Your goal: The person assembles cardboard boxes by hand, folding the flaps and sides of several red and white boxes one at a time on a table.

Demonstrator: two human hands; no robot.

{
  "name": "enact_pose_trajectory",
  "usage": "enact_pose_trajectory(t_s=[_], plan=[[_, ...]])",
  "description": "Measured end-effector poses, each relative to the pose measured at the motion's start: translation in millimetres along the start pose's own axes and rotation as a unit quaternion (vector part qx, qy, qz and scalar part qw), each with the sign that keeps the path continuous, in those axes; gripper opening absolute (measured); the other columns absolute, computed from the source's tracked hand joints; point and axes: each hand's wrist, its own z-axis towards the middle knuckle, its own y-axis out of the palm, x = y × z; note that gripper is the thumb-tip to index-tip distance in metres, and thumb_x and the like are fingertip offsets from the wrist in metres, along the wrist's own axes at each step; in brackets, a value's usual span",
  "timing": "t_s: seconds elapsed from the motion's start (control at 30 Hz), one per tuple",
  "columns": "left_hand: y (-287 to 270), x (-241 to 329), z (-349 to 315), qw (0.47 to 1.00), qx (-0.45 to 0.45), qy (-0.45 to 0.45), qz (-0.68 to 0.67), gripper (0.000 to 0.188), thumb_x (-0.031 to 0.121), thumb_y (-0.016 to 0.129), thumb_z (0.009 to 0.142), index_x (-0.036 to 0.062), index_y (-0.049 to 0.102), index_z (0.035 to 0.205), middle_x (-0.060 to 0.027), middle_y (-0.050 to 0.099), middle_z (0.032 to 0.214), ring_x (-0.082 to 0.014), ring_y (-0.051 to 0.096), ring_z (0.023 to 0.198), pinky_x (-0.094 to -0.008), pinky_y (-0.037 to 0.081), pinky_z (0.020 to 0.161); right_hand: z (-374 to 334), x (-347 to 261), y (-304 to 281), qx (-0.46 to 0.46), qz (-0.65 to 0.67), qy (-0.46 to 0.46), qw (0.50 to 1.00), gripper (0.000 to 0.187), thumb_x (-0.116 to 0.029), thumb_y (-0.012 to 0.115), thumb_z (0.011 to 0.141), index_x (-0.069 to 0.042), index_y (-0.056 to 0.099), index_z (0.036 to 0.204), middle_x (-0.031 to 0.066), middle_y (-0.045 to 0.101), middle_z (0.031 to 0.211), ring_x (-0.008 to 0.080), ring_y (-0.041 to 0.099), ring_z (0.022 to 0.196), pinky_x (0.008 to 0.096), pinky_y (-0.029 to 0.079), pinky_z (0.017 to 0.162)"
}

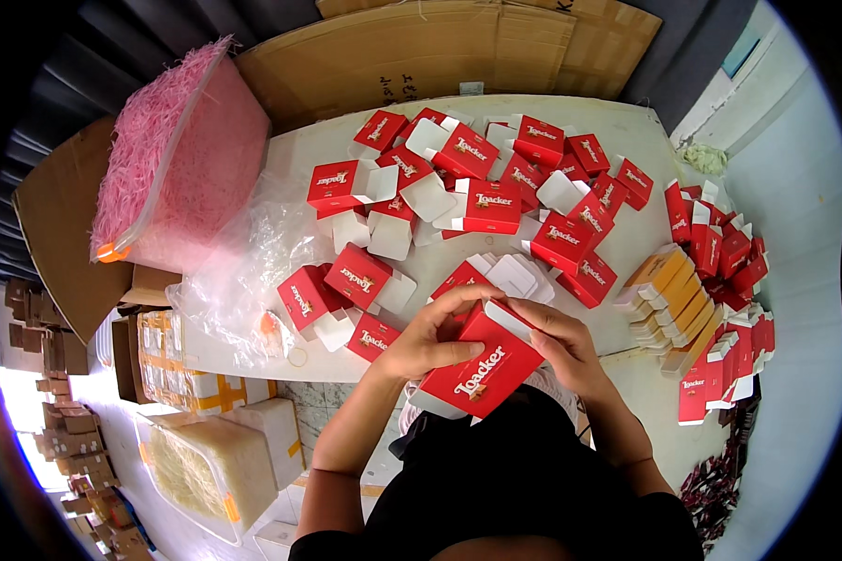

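Observation:
Close to my body I hold a red carton box point(485, 374) with white lettering, tilted between both hands. My left hand point(432, 338) grips its left side, thumb laid across the printed face. My right hand point(566, 348) has its fingers on the upper right edge, by a white inner flap. A white flap also sticks out at the lower left end. Just beyond my hands lie another red box point(460, 279), partly hidden, and a stack of white-backed flat cartons point(515, 276). Several red boxes with open white flaps point(492, 206) are heaped across the table.
Yellow-and-white packs point(669, 304) stand in rows at the right, beside more red cartons point(711, 245). Clear plastic film point(253, 280) covers the table's left part. A tub of pink paper shred point(201, 140) stands at the far left; cardboard sheets point(412, 61) line the back.

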Motion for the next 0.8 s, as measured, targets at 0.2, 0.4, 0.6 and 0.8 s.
enact_pose_trajectory(t_s=[0.2,0.4,0.6,0.8], plan=[[4.8,7.5,0.2,1.000,-0.002,-0.018,0.003,0.068,0.002,0.063,0.067,0.0019,0.038,0.130,-0.0085,0.039,0.132,-0.0210,0.031,0.126,-0.0342,0.020,0.105,-1.5,1.1,4.4,0.036,0.005,0.022,0.999,0.038,0.002,0.039,0.086,0.003,0.048,0.123,0.0148,0.051,0.123,0.0176,0.049,0.111,0.0279,0.037,0.092],[0.3,1.7,2.0,1.000,-0.023,-0.002,0.016,0.063,-0.003,0.059,0.074,0.0055,0.036,0.132,-0.0061,0.038,0.133,-0.0174,0.029,0.127,-0.0318,0.021,0.105,-3.3,4.9,3.6,0.049,-0.003,0.030,0.998,0.038,0.002,0.040,0.085,0.003,0.048,0.122,0.0151,0.052,0.121,0.0166,0.051,0.105,0.0262,0.040,0.086],[2.7,1.0,1.5,1.000,0.002,-0.018,0.011,0.061,0.001,0.060,0.070,0.0018,0.040,0.129,-0.0090,0.040,0.132,-0.0206,0.032,0.126,-0.0341,0.021,0.105,-2.9,2.3,2.2,0.043,-0.034,0.014,0.998,0.038,0.003,0.040,0.083,0.005,0.049,0.120,0.0179,0.053,0.119,0.0187,0.053,0.102,0.0262,0.042,0.083],[5.4,4.0,0.5,0.999,0.013,-0.040,-0.007,0.057,-0.002,0.059,0.071,0.0019,0.044,0.126,-0.0085,0.045,0.127,-0.0191,0.037,0.123,-0.0330,0.029,0.102,-1.2,2.1,1.8,0.030,-0.067,-0.037,0.997,0.037,0.005,0.039,0.082,0.005,0.051,0.118,0.0195,0.053,0.118,0.0232,0.054,0.105,0.0283,0.042,0.086]])
